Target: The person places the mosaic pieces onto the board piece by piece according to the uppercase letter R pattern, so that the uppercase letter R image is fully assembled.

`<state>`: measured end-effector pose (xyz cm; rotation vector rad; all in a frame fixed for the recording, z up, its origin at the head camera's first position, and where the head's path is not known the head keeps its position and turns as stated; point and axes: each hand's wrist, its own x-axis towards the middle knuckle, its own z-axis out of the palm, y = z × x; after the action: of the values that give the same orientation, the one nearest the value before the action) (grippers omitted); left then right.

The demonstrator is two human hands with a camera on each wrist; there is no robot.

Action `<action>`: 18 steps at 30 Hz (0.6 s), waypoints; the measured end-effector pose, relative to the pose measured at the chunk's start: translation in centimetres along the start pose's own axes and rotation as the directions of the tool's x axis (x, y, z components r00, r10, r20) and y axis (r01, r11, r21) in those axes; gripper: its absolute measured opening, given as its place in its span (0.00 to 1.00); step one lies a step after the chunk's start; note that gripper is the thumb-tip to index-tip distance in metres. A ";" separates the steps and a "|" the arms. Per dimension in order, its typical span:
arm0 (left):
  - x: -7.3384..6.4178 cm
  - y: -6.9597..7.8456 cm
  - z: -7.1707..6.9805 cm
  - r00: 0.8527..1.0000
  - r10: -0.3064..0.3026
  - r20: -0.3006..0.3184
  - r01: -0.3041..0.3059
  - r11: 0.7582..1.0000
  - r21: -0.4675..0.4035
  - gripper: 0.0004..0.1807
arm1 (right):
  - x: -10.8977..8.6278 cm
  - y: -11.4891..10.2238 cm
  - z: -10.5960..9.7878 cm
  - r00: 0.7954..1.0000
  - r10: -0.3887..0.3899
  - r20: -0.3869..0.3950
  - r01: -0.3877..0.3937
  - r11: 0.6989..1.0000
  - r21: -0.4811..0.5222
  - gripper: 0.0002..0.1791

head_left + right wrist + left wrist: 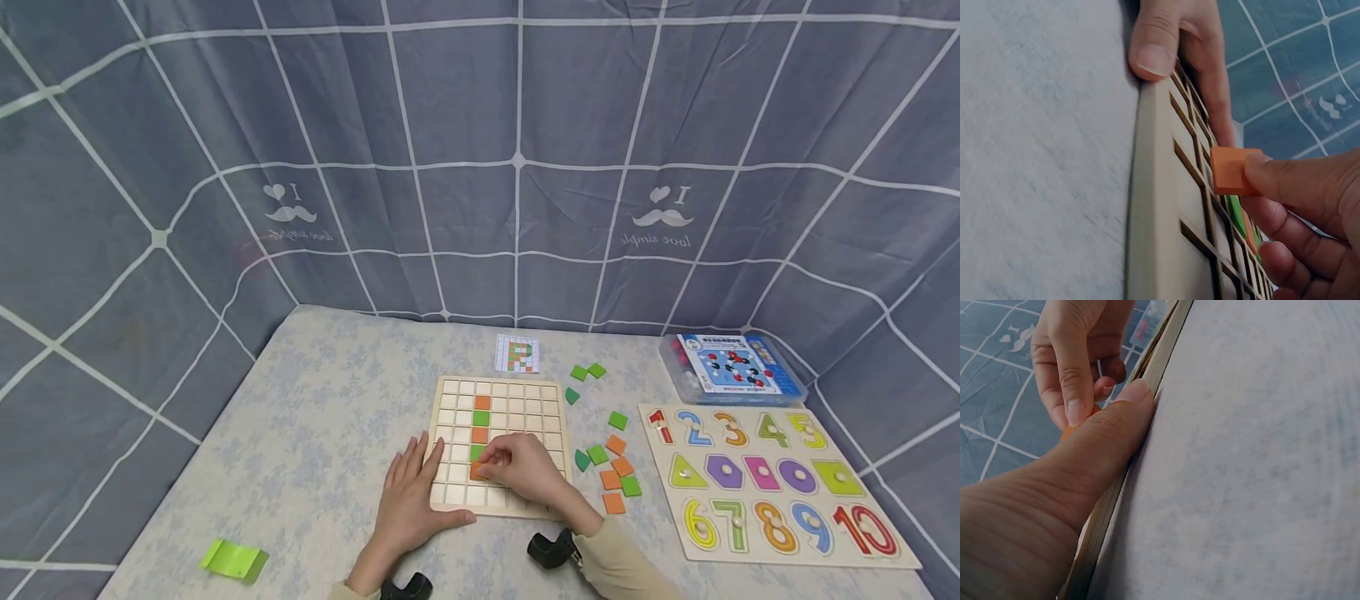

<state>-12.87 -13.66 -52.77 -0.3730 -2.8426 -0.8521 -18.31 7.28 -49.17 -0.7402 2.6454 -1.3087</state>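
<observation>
My right hand pinches an orange square tile between thumb and fingers, over the wooden grid board. In the right wrist view the tile is tilted just above the slots. A column of alternating orange and green tiles lies in the board, with an orange tile at its top and a green tile below it. My left hand rests along the board's left side, fingers stretched out. Its thumb touches the front edge of the board in the left wrist view.
Loose green and orange tiles lie right of the board. Behind it is a pattern card. A number puzzle board and a plastic box stand at the right. A bright green piece lies front left.
</observation>
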 end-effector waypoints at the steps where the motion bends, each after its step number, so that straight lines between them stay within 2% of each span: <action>1: 0.0 0.0 0.0 1.000 0.000 0.000 0.000 1.000 0.003 0.63 | 0.0 -0.1 0.1 1.000 0.004 0.007 -0.004 1.000 -0.004 0.03; 10: 0.0 0.0 0.0 1.000 -0.008 0.007 0.008 1.000 0.007 0.62 | 0.2 -0.2 0.2 0.999 0.000 0.034 0.002 0.999 -0.048 0.03; 18: 0.0 0.2 -0.1 1.000 -0.006 0.001 0.006 1.000 0.002 0.62 | 0.1 -0.2 0.2 1.000 -0.017 0.016 0.018 0.994 -0.110 0.03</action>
<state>-12.82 -13.57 -52.64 -0.3652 -2.8471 -0.8500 -18.32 6.97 -49.15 -0.7853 2.7240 -1.1643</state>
